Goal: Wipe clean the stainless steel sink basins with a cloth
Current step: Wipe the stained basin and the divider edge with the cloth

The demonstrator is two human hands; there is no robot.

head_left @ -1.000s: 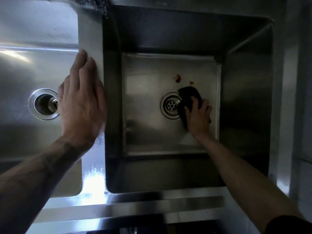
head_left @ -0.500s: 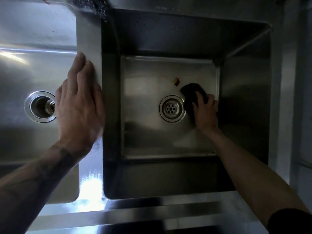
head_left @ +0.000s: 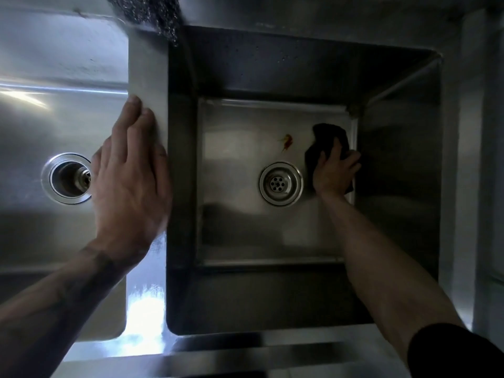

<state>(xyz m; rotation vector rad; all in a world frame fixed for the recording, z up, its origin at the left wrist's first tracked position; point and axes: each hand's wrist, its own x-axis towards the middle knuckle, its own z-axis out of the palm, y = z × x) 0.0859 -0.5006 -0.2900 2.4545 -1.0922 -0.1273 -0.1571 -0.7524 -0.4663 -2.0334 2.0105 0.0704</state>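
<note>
A: Where is the right hand (head_left: 334,171)?

B: Down on the floor of the right basin (head_left: 245,227), pressed flat on a dark cloth (head_left: 327,137). The fingers are spread over the cloth and pin it to the steel; the cloth sticks out beyond the fingertips and a little past the heel of the hand.

A: And what lies around that hand?

B: Just to its left is the round drain (head_left: 281,184), close beside the wrist but not under it. Ahead and to the left of the fingertips sits a small reddish-orange stain (head_left: 286,141), apart from the cloth. To the right, the hand is up against the basin's side wall.

A: The left hand (head_left: 131,181)?

B: Open and flat, palm down, holding nothing. It rests on the divider (head_left: 148,77) between the two basins, fingers together and pointing away from the person.

A: Anything near it?

B: To its left is the left basin (head_left: 41,132), with its own drain (head_left: 66,178) partly hidden behind the thumb side of the hand. Well ahead of the fingertips, a steel scourer (head_left: 152,12) lies at the far end of the divider.
</note>
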